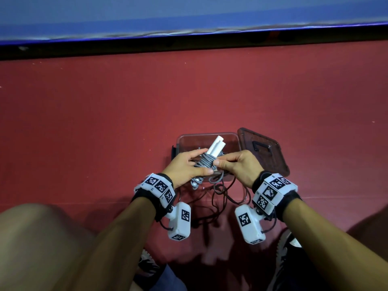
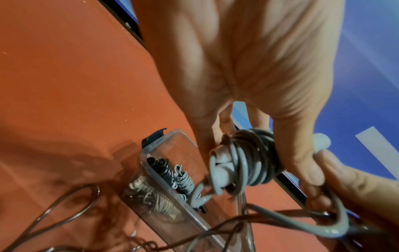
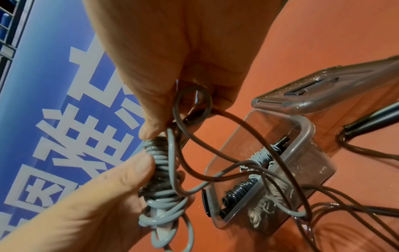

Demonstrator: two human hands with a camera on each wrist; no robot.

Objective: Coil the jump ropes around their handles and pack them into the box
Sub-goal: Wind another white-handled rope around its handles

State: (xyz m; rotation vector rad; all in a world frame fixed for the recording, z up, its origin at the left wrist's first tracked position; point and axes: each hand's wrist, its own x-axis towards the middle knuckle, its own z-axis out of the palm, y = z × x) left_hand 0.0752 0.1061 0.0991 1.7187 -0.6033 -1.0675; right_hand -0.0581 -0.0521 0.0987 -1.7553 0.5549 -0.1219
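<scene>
A grey jump rope [image 1: 206,162], coiled around its two white handles [image 1: 279,147], is held above the near rim of the clear box [image 1: 236,141]. The coil is gripped by the left hand [image 1: 184,166], thumb under and fingers over; its loose end is pinched by the right hand [image 1: 237,164]. Coiled ropes [image 3: 248,184] lie inside the box. Beyond it, to the right, the lid [image 1: 264,152] lies on the red floor [image 1: 105,122].

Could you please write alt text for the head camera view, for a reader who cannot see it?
Two hands hold a grey jump rope coiled around its white handles above an open clear box on a red floor: left hand grips the coil, right hand pinches it. The lid lies right of the box.
</scene>
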